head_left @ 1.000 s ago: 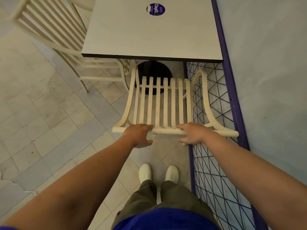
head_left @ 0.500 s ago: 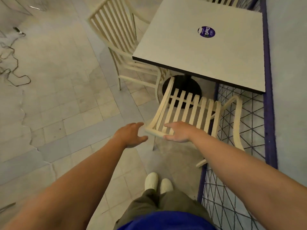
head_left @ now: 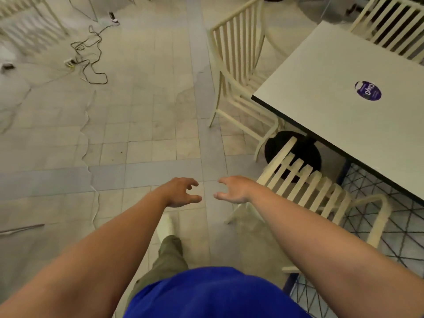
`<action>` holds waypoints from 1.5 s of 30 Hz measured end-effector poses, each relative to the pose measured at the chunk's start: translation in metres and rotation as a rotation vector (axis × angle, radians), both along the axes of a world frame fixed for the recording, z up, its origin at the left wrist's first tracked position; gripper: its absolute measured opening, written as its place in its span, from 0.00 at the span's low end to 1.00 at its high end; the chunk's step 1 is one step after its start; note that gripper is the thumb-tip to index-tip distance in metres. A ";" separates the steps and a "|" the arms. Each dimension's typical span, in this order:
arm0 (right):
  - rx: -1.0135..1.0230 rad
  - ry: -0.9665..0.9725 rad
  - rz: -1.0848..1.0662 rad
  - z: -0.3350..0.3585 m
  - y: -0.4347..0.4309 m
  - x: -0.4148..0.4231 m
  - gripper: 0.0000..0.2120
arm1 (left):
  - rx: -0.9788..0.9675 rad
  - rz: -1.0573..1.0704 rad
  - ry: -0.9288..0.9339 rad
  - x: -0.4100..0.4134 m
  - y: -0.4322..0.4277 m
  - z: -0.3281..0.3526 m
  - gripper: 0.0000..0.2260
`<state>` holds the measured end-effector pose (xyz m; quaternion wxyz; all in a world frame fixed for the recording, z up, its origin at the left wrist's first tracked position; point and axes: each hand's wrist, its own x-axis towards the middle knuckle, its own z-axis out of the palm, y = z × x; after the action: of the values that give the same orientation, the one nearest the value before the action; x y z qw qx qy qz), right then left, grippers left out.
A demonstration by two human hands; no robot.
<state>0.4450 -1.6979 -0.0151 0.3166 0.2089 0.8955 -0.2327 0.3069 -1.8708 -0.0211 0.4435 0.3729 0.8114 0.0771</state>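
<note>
A cream slatted chair [head_left: 305, 187] stands pushed partly under a white square table [head_left: 348, 115] at the right, its backrest towards me. My left hand [head_left: 181, 192] hovers over the tiled floor with loosely curled fingers and holds nothing. My right hand [head_left: 234, 189] floats just left of the chair's backrest, fingers relaxed, apart from the chair and holding nothing. The two hands face each other a short gap apart.
A second cream chair [head_left: 238, 72] stands at the table's left side and a third [head_left: 390, 24] at its far side. A round purple sticker [head_left: 367, 90] marks the tabletop. Black cables [head_left: 89, 56] lie on the floor at the upper left. A blue wire-mesh barrier [head_left: 403, 228] runs along the right.
Both hands let go of the chair's top rail and drew away to the left. The view swung left, so the table and chair now sit at the right.
</note>
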 end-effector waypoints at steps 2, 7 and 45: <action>0.000 -0.036 -0.002 -0.005 0.004 -0.036 0.35 | -0.038 0.007 -0.021 -0.036 -0.004 -0.005 0.31; -0.019 -0.054 -0.038 -0.014 0.020 -0.132 0.35 | -0.036 0.055 -0.055 -0.144 -0.008 -0.004 0.31; -0.104 0.084 -0.446 -0.022 0.420 -0.721 0.38 | -0.039 -0.359 0.053 -0.789 0.474 0.008 0.27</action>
<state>-0.2757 -1.2782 -0.0370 0.2302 0.3751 0.8265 -0.3511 -0.4823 -1.3970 -0.0131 0.4357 0.5052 0.7444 -0.0288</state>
